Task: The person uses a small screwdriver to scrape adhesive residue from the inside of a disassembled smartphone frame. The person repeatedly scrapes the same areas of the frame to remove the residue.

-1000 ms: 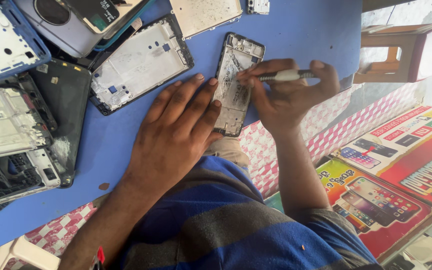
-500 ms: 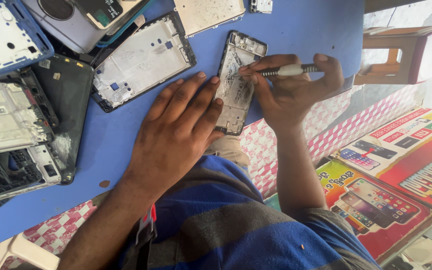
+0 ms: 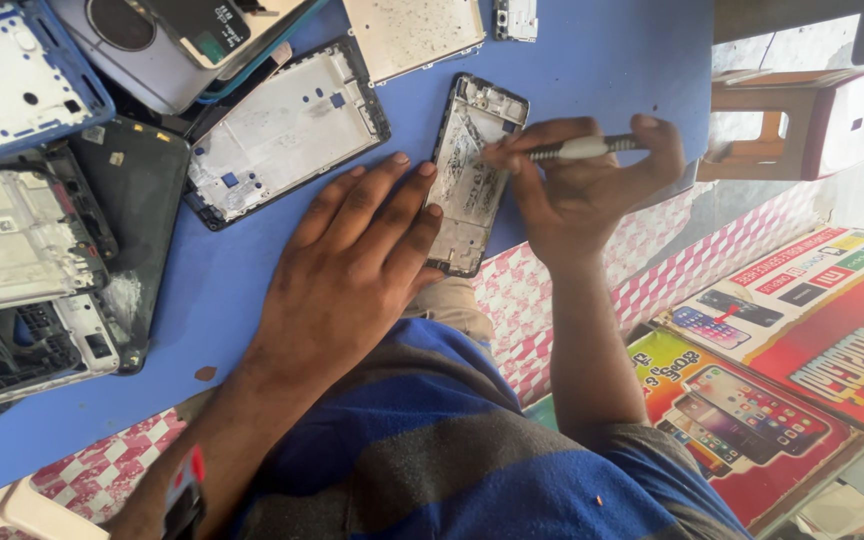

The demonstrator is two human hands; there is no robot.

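moved: tool [image 3: 582,149] barely shifted, tip kept on phone frame [image 3: 474,170]
left hand [image 3: 352,270]: spread flat, frame pinned steady
right hand [image 3: 582,195]: tool pinched

Blue table [image 3: 602,60], wooden stool [image 3: 792,125], checkered pink floor [image 3: 712,260], daylight.

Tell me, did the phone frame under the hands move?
No. The phone frame lies at the same spot near the blue table's edge; the left hand presses it, while the right hand holds the tool.
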